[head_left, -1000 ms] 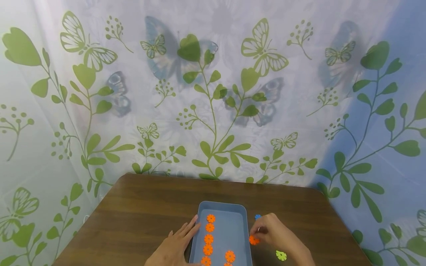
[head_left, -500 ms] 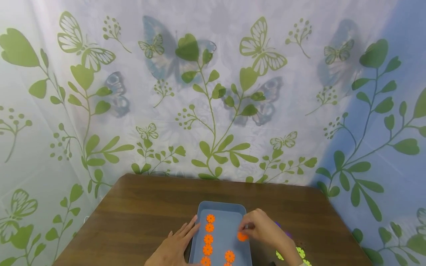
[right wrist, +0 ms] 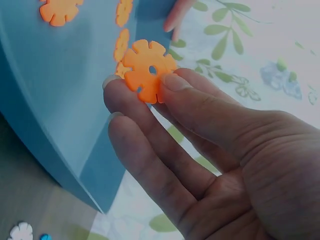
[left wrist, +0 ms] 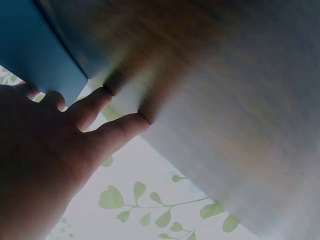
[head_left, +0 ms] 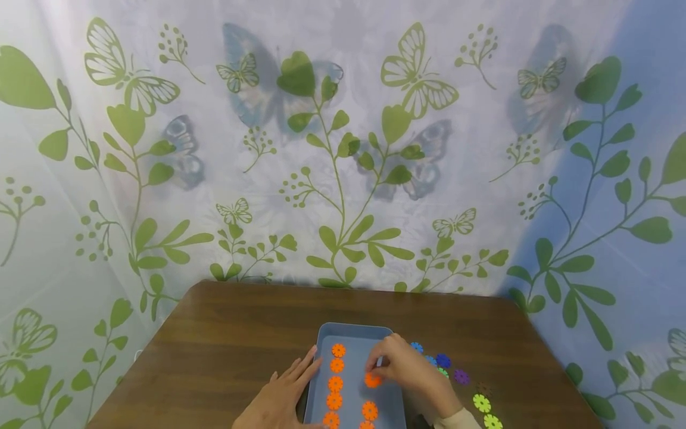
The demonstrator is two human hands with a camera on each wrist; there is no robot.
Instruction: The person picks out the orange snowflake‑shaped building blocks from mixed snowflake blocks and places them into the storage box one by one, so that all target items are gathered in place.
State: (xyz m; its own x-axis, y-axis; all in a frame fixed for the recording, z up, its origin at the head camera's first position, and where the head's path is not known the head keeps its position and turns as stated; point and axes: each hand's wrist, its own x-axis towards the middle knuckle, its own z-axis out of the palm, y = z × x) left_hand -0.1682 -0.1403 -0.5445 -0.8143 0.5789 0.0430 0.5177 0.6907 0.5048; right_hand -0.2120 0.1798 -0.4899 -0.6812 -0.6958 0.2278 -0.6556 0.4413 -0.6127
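My right hand pinches an orange notched disc between thumb and fingers, over the right half of a blue-grey tray. The disc has a small centre hole and slots around its rim. My left hand lies along the tray's left side with fingers spread, touching its edge; in the left wrist view its fingers reach past the tray wall onto the table. Inside the tray, a column of orange discs runs down the left side. Another orange disc lies lower right, with one partly visible below it.
Right of the tray, loose notched discs lie on the brown wooden table: blue, purple, brown and yellow-green. A patterned curtain with leaves and butterflies hangs behind the table.
My right hand has carried the orange disc leftward from beside the tray to above its right half, uncovering more loose discs on the table. The left hand stays on the tray's edge.
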